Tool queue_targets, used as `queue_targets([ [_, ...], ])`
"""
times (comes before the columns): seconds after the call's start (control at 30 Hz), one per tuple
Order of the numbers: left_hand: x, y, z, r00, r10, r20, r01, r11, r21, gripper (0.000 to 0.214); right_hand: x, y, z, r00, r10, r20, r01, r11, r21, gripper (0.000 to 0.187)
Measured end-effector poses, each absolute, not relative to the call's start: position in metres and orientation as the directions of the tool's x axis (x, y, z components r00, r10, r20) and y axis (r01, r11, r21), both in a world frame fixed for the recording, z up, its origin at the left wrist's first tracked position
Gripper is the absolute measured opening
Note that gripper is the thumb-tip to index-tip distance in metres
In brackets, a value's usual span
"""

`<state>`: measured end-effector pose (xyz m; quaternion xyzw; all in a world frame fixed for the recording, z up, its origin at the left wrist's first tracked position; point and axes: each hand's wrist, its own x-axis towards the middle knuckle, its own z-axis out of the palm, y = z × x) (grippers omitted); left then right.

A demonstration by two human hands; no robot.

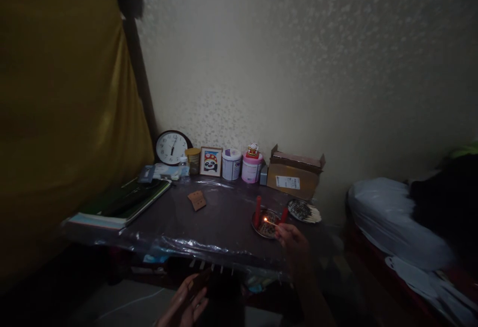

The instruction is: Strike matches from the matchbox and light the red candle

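My right hand is shut on a thin lit match, and its small flame burns just above a round metal dish. Two red candles stand in that dish, one at the left and one at the right. The flame is beside the left candle, and I see no flame on either wick. Low at the table's near edge, my left hand holds a small dark brown box, probably a matchbox. Its shape is partly lost in the dim light.
Plastic sheeting covers the dark table. On it lie a brown card scrap, a plate of sticks and books. A wall clock, tins and a cardboard box line the wall. A bed stands at the right.
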<state>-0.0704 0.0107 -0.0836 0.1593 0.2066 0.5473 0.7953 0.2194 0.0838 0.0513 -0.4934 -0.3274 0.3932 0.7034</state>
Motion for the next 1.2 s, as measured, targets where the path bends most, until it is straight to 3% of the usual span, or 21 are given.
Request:
queue_targets([
  [0.17,-0.069,0.011,-0.082,0.249,0.953,-0.174,-0.798,0.303,0.520,0.028,0.219,0.087,0.049,0.487,0.869,0.089,-0.166,0.192,-0.967,0.028],
  [0.53,-0.072,0.013,-0.087,0.318,0.940,-0.121,-0.799,0.335,0.500,0.029,0.219,0.095,0.056,0.445,0.871,0.209,0.054,0.208,-0.977,0.028],
  [0.9,-0.074,0.013,-0.091,0.346,0.935,-0.082,-0.824,0.344,0.450,0.027,0.216,0.116,0.056,0.443,0.853,0.275,0.061,0.277,-0.959,0.034],
  [1.07,-0.071,0.011,-0.088,0.249,0.960,-0.129,-0.790,0.278,0.546,0.035,0.214,0.126,0.065,0.458,0.839,0.293,0.073,0.293,-0.953,0.037],
  [1.2,-0.071,0.014,-0.092,0.301,0.948,-0.106,-0.807,0.313,0.501,0.029,0.215,0.131,0.073,0.461,0.829,0.315,0.087,0.311,-0.947,0.039],
])
